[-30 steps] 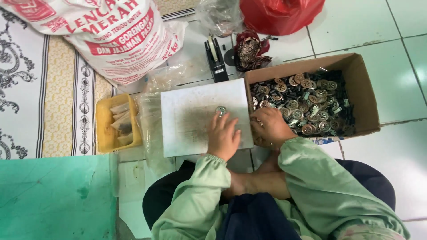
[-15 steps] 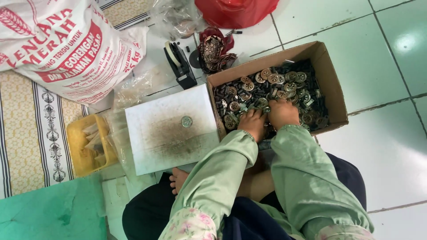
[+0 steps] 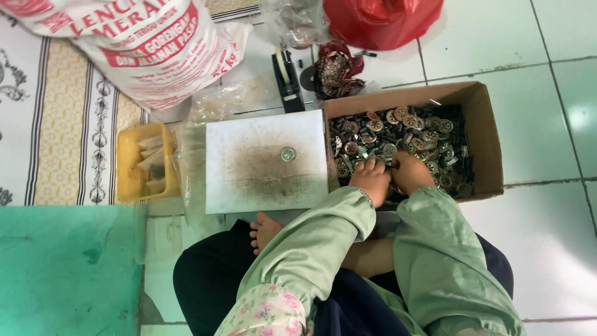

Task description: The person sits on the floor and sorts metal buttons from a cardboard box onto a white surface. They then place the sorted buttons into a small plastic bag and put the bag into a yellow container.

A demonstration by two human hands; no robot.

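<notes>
Left hand (image 3: 371,180): sunk among the small round metal parts (image 3: 398,140), fingers curled, grasp hidden; cannot tell if it holds one.
Right hand (image 3: 410,174): just beside the left, fingers buried in the same heap; hold also hidden.
Parts: fill the brown cardboard box (image 3: 491,143), directly ahead of both hands.
Lone round metal disc (image 3: 287,154): lies on the stained white square board (image 3: 267,162), left of the box; left hand nearer.
Yellow plastic tray (image 3: 127,165): farther left on the floor.
</notes>
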